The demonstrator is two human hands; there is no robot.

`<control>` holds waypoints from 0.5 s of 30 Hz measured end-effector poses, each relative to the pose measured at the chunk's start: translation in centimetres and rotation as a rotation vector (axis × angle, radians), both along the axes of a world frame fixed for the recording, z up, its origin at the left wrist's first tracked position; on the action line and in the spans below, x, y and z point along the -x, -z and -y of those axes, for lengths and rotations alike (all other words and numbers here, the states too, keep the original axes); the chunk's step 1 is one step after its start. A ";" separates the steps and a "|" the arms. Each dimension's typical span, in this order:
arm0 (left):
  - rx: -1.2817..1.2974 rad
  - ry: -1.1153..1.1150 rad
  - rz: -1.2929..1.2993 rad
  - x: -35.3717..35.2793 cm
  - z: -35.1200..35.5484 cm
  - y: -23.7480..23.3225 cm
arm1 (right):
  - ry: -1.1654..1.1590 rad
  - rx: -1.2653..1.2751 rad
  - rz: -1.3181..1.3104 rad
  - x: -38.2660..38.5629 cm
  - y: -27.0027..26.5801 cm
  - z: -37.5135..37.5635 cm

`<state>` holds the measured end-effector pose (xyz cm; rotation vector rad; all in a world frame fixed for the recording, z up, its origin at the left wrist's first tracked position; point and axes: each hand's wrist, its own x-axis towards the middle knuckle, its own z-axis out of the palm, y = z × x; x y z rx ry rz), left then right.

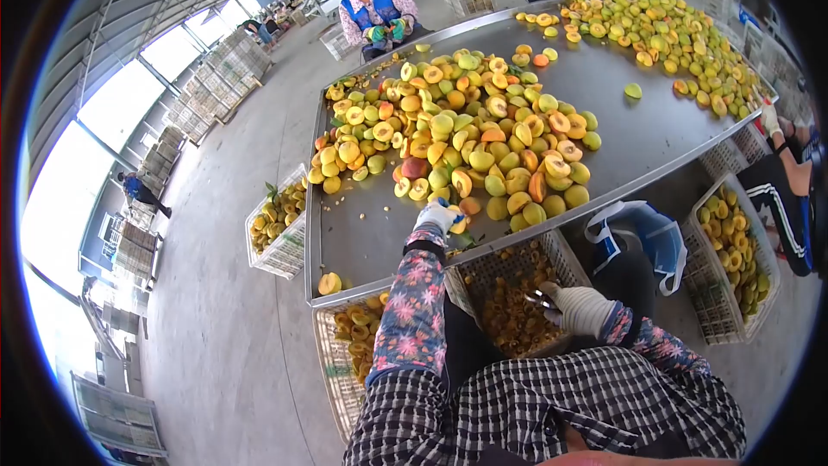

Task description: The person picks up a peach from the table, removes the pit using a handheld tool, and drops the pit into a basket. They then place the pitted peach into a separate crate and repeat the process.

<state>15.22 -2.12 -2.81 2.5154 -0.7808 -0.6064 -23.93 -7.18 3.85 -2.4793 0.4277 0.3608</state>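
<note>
My left hand (440, 215), in a white glove with blue fingertips, reaches over the near edge of the metal table (358, 246). Its fingers close round a halved peach (459, 224) beside the big pile of peaches (483, 134). Lower right, my right hand (580, 309), in a cream knit glove, grips a small metal tool (542, 298). This hand is above the right side of a crate (565, 259) that holds brown pits and scraps.
Crates of peach halves stand at the table's left side (285, 250), below its near-left corner (328, 345) and at right (763, 319). A blue bag (651, 237) hangs near my knee. Co-workers are across the table (379, 13) and at right (798, 177).
</note>
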 end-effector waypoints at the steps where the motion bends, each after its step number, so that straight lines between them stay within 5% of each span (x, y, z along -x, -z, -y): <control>1: 0.132 -0.055 -0.062 0.3 -0.8 -0.2 | 0.029 -0.026 0.050 0.2 0.0 -0.1; 3: 0.824 -0.193 -0.806 -0.9 -2.0 2.3 | 0.030 -0.049 0.041 -0.1 1.3 0.5; 5: 1.255 -0.292 -1.245 3.6 -4.0 -2.4 | 0.031 -0.090 0.123 -0.2 1.2 0.7; 6: 1.375 -0.273 -1.284 4.8 -4.1 -2.7 | 0.024 -0.115 0.164 -0.6 0.6 0.6; 8: 1.378 -0.227 -0.946 3.9 -3.8 2.1 | 0.034 -0.133 0.228 -1.3 -0.8 0.4; 12: 1.300 -0.211 -0.727 5.7 -4.0 1.7 | 0.074 -0.163 0.230 -2.3 -2.0 0.3; 14: 1.370 -0.817 -1.097 7.4 -3.8 -2.0 | 0.067 -0.159 0.212 -2.1 -1.7 0.3; 15: 1.424 -0.936 -1.089 7.0 -3.9 -1.9 | 0.063 -0.155 0.205 -2.1 -1.6 0.4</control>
